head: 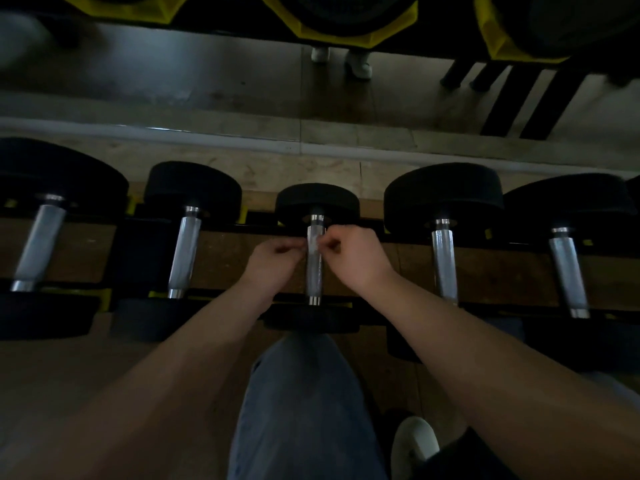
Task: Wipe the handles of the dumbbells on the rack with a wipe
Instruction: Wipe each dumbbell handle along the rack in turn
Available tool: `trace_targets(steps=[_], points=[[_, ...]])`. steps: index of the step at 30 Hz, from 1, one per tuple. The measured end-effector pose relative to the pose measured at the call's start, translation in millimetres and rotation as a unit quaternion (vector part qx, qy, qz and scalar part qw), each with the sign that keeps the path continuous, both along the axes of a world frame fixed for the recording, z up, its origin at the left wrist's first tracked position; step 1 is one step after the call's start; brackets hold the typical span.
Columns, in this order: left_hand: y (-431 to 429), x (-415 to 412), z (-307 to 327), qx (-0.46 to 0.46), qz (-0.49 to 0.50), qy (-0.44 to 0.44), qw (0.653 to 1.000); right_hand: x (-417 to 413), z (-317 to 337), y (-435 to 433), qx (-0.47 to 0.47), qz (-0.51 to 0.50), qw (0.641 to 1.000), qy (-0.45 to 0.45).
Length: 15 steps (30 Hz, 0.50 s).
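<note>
Several black dumbbells with chrome handles lie side by side on a low rack (pixel 221 294). Both my hands meet over the far end of the middle dumbbell's handle (pixel 314 271). My left hand (pixel 275 259) and my right hand (pixel 356 258) have curled fingers, and between their fingertips they pinch a small pale wipe (pixel 313 242) that lies against the handle. The wipe is hard to make out in the dim light. Neighbouring handles sit to the left (pixel 184 252) and to the right (pixel 445 261).
More dumbbells sit at far left (pixel 38 242) and far right (pixel 568 271). Behind the rack a mirror reflects yellow-trimmed weights (pixel 339 19) and white shoes (pixel 360 64). My jeans leg (pixel 304 403) and white shoe (pixel 414 445) are below, on the wooden floor.
</note>
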<state>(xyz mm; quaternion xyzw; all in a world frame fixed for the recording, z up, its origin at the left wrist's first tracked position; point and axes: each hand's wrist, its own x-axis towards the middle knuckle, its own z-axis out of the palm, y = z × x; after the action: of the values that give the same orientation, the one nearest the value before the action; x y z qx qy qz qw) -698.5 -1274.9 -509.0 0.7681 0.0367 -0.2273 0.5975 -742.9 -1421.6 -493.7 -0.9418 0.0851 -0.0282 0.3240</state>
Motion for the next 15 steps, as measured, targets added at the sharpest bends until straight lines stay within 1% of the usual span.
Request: trace_targets(steps=[2,4,5,7,9,11,13,15], points=[[-2.8,-1.7,-6.7,0.002,0.011,0.008,1.0,-10.1,-0.5,0.7,-0.009,0.065,0.997,0.05],[-5.7,-1.6,-12.2,0.02,0.022,-0.004,1.0,-18.3,0.8,3.6,-0.045,0.156,0.981,0.11],[-6.8,-2.0,-12.0,0.034,0.025,-0.005,0.999,-18.0,1.3,4.9,-0.063,0.174,0.976,0.115],[-6.9,-1.6,-12.3,0.041,0.027,-0.002,0.999,-9.2,2.8,5.8,-0.075,0.141,0.985,0.067],[-4.7,-3.1,-10.9,0.043,0.019,0.012,0.999,3.9,3.9,4.3,-0.064,0.068,0.996,0.008],[-3.2,-4.9,-9.3,0.042,0.011,0.028,0.999,11.6,3.7,4.0,-0.062,0.026,0.997,-0.027],[-2.7,-4.0,-10.8,0.043,0.01,0.028,0.999,7.9,2.0,4.4,-0.104,0.048,0.993,-0.029],[-3.0,-3.3,-11.3,0.031,0.022,0.026,0.999,-5.5,4.0,6.1,-0.137,0.128,0.982,0.013]])
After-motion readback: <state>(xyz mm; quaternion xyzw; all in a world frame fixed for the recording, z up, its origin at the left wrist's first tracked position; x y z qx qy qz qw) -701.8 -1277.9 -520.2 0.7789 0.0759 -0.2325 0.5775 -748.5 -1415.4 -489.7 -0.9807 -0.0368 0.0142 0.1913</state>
